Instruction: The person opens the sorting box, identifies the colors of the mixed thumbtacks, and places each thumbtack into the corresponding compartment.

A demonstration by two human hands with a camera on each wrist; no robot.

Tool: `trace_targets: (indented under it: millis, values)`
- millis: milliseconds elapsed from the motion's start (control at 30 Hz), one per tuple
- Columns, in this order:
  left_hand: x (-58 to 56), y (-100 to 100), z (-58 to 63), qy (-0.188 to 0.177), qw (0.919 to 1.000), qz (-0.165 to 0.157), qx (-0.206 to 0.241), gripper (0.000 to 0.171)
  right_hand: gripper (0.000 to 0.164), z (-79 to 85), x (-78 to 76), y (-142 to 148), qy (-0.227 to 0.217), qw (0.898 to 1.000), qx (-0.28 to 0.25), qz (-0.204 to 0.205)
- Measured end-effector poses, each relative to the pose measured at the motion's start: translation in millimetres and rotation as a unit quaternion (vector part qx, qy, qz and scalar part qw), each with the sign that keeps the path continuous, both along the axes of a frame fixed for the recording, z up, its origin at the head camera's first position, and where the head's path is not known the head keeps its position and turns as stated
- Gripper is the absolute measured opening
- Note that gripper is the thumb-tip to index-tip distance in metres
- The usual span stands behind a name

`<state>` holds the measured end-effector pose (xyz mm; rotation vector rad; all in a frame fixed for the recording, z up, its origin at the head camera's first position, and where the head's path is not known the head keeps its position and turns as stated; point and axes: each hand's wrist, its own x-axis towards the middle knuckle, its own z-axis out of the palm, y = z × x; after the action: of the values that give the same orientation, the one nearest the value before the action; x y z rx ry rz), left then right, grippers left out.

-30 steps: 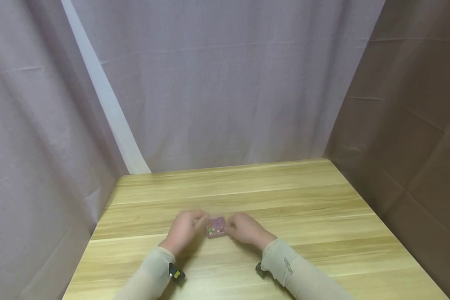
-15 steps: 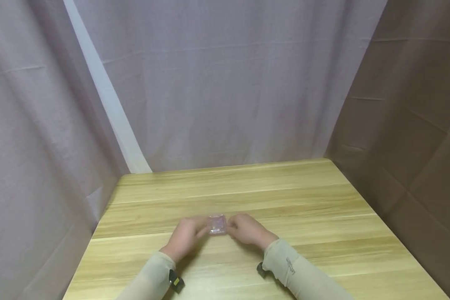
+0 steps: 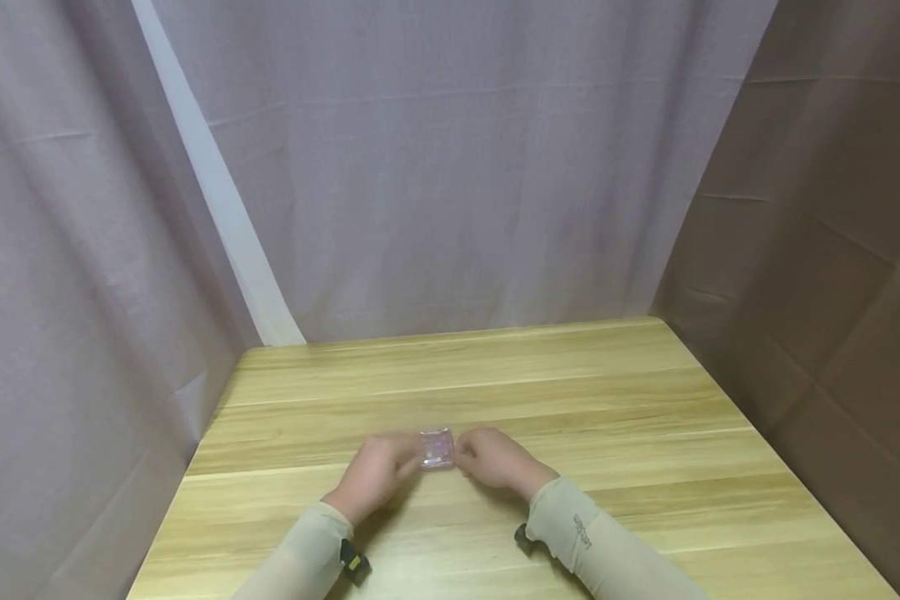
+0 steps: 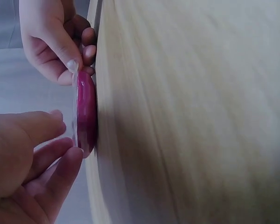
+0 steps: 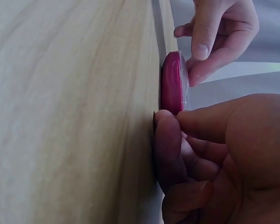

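Note:
A small, flat square case (image 3: 438, 448) lies on the table between both hands. Its body is magenta and its top clear, as the left wrist view shows from the side (image 4: 87, 112); glare in the head view hides most of what is inside. At its left side, my left hand (image 3: 375, 468) reaches over with loosely extended fingers, the fingertips (image 4: 74, 154) touching the clear top's edge. My right hand (image 3: 498, 460) pinches the opposite edge between thumb and forefinger, most clearly in the right wrist view, its other fingers curled beneath.
The wood-grain table (image 3: 570, 375) spreads out around the hands. Grey curtains (image 3: 450, 183) hang behind and to the left, and a brown one (image 3: 817, 250) on the right. Each wrist carries a small black device (image 3: 354, 562).
My left hand has moved in over the case's left edge, and the case sits slightly farther right and back. Coloured bits inside, plain a second ago, are now mostly lost in glare.

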<state>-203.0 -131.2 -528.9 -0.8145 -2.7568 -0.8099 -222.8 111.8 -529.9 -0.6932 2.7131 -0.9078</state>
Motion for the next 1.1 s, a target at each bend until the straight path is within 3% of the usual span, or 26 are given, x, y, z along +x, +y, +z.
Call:
trace_targets:
  millis: [267, 467, 567, 633, 833, 967, 1100]
  values:
    - [7.3, 3, 1.2, -0.02, 0.9996, 0.018, -0.012, 0.017, 0.022, 0.3, 4.6, 1, -0.012, 1.0, -0.002, -0.004]
    - [8.6, 2, 4.3, -0.025, 0.9993, 0.023, 0.017, 0.023, 0.015, 4.9, 6.0, 5, -0.002, 1.0, 0.003, -0.011]
    - [11.7, -2, 9.3, -0.029, 0.9976, 0.055, 0.03, 0.028, 0.012, 7.7, 10.1, 9, 0.01, 1.0, 0.008, -0.019]
    - [12.9, -8, 15.6, -0.028, 0.9948, 0.094, 0.029, 0.034, 0.014, 10.7, 11.6, 11, 0.035, 0.999, 0.019, -0.033]
    - [7.8, -23, 36.4, -0.021, 0.9811, 0.189, -0.037, 0.068, 0.026, 28.8, 6.2, 18, 0.167, 0.981, 0.042, -0.086]
    - [2.8, -28, 42.6, -0.038, 0.9713, 0.221, -0.079, 0.086, 0.041, 39.9, 1.3, 23, 0.211, 0.971, 0.074, -0.078]
    - [-1.9, -28, 43.1, -0.038, 0.9697, 0.226, -0.085, 0.086, 0.059, 47.7, -1.4, 30, 0.21, 0.969, 0.102, -0.075]
